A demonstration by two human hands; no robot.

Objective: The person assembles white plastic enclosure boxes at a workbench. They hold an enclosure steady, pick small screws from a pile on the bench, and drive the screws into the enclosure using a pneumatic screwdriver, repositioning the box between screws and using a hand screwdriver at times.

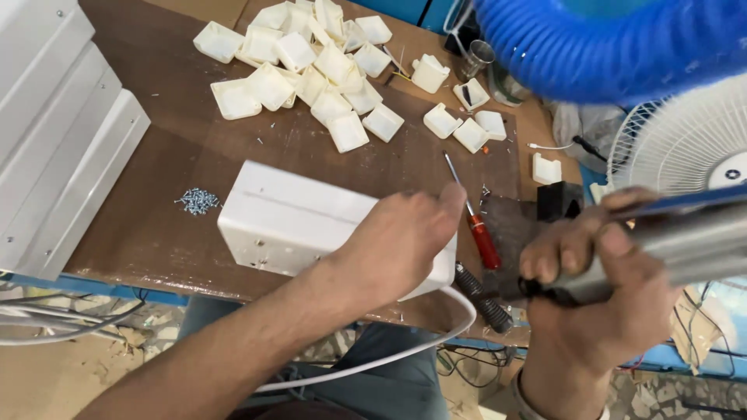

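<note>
My left hand (397,241) rests on and grips the right end of a long white plastic box (288,218) lying on the brown workbench (171,155). A white cable (405,350) runs from under the box toward my lap. Raised at the right, my right hand (599,288) is closed around the dark handle of a grey metal power tool (685,233), blurred with motion. Between the two hands lies a red-handled screwdriver (478,229).
A heap of small white plastic covers (311,70) fills the far bench. Loose screws (198,201) lie left of the box. Also in view: white metal panels (54,132) at left, a blue ribbed hose (607,47) overhead, a white fan (685,148) at right.
</note>
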